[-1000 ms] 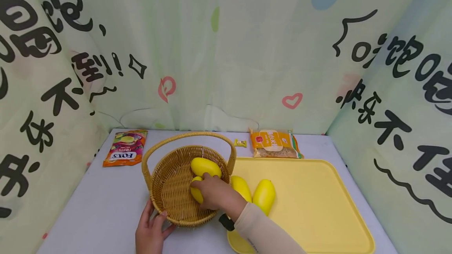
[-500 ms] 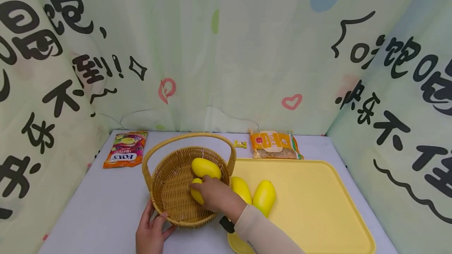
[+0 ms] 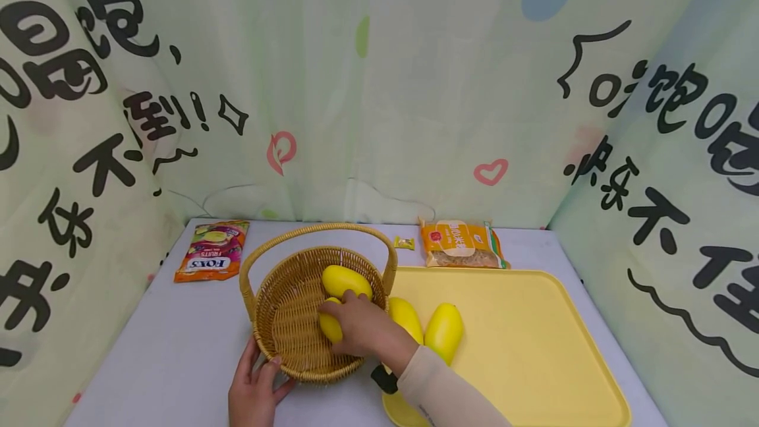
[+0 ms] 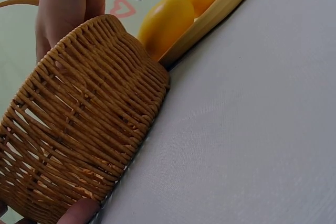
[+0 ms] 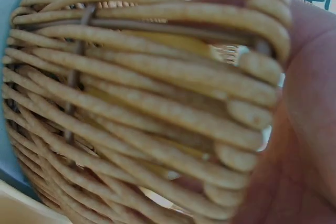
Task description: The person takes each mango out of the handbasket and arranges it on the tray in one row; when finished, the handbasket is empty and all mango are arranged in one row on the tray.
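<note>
Your right hand [image 3: 364,328] reaches down inside the wicker basket [image 3: 296,328], fingers curled round the nearer yellow fruit [image 3: 329,328], which sits under your palm with only its left part showing. Your left hand [image 3: 253,391] is at the basket's near-left edge, fingers extended and resting against the outside of the weave, so the gripped fruit lies up and to the right of it, well apart. That fruit's visible part runs roughly from far to near, but your fingers cover too much to tell its full long axis. Just beyond it, the second fruit [image 3: 346,281] lies lengthwise from left to right, its right end angled slightly toward you. Right of the basket, two more yellow fruits [image 3: 443,331] rest on the yellow tray [image 3: 522,341], their near ends closer together than their far ends
</note>
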{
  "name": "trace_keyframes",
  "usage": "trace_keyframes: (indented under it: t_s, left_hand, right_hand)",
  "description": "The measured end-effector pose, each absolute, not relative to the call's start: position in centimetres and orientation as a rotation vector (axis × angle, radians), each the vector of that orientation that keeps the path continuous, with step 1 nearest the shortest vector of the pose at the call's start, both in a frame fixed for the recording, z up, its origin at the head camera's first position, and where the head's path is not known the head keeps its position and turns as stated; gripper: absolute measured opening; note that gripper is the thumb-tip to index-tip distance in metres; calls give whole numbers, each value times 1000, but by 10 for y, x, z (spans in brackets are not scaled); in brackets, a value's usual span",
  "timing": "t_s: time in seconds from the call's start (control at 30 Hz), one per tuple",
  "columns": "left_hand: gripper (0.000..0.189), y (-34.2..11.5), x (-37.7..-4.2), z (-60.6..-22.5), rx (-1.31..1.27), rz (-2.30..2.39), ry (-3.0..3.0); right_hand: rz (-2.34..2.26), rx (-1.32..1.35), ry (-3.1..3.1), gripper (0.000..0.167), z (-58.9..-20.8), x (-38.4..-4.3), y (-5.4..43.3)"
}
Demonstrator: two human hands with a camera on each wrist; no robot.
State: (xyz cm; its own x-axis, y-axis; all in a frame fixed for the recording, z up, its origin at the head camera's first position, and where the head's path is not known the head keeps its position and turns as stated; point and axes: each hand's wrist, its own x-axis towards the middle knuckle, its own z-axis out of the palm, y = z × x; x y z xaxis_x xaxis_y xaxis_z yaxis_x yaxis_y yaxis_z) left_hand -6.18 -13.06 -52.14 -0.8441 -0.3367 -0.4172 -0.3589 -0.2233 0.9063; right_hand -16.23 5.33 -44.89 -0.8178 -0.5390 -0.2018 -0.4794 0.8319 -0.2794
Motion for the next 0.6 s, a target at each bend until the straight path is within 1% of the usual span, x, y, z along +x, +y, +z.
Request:
trace_keyframes:
  t_s: [0.23,0.6]
  left_hand:
    - [78,-130,-62,-521,-877,2279,1951]
    - [77,-130,-62,-523,-894,2273,1962]
  right_hand:
    - [-554,-744,2703,76,-447,-168,61]
    - [-1033,-776,2565,73,-434,-168,85]
